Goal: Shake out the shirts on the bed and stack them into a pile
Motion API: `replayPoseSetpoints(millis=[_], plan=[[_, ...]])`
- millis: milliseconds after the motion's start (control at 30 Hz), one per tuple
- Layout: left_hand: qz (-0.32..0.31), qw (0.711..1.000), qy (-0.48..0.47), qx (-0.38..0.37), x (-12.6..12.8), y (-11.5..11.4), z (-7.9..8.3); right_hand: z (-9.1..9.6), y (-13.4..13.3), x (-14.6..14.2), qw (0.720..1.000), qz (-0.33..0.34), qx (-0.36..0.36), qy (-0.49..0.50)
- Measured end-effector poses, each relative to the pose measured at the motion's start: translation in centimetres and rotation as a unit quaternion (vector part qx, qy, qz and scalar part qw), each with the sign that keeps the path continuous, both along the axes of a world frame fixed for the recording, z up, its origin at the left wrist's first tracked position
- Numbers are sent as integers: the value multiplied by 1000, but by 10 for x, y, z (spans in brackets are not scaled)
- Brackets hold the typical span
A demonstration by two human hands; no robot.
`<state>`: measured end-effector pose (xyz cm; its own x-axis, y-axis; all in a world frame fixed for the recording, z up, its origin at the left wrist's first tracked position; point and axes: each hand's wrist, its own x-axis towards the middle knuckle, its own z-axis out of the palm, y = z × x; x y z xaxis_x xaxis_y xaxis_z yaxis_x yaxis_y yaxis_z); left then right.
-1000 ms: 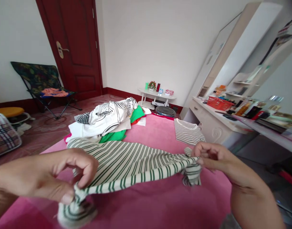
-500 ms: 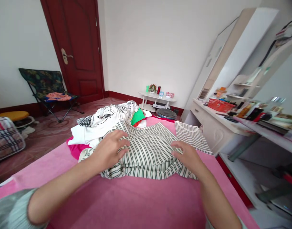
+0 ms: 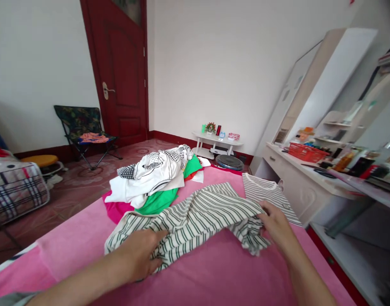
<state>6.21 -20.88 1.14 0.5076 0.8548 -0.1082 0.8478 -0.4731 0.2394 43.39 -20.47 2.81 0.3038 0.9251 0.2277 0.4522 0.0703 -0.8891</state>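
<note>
A cream shirt with dark green stripes lies rumpled across the pink bed cover. My left hand grips its near left edge, fingers closed on the cloth. At the right end, my right hand pinches the shirt's edge and lifts it, so a part hangs down beneath. A heap of clothes, white with black patterns, sits beyond the shirt to the left, with green and magenta pieces showing. Spread flat at the far right is another striped shirt.
A dressing table with a red basket and bottles stands to the right. By the door is a camouflage folding chair. A plaid bag is at left, a low white table by the far wall.
Both hands have closed on the striped shirt. Its right edge is now raised and its left part drawn nearer, away from the heap. The camera view has shifted slightly.
</note>
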Motion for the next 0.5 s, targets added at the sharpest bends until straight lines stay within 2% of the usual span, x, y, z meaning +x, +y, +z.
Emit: replayPoseSetpoints(millis=[67, 167, 233, 267, 333, 400, 467, 500], plan=[[-40, 997, -61, 9, -2, -7, 2, 12, -4, -8, 995, -31, 57, 82], [-72, 984, -164, 19, -6, -15, 2, 23, -11, -21, 982, -57, 94, 152], [-42, 974, -222, -31, -12, -18, -4, 23, -13, -25, 972, -78, 98, 197], [-18, 964, -252, -80, -15, -18, -9, 21, -13, -25, 967, -83, 96, 220], [32, 919, -333, -207, -22, -14, -19, 14, -7, -23, 958, -72, 75, 266], [60, 839, -438, -317, -31, -4, -25, 8, 7, -22, 952, -46, 32, 302], [71, 768, -527, -357, -42, 10, -18, 10, 29, -29, 946, -25, 2, 324], [79, 751, -558, -343, -48, 17, -9, 16, 42, -36, 944, -16, 4, 330]])
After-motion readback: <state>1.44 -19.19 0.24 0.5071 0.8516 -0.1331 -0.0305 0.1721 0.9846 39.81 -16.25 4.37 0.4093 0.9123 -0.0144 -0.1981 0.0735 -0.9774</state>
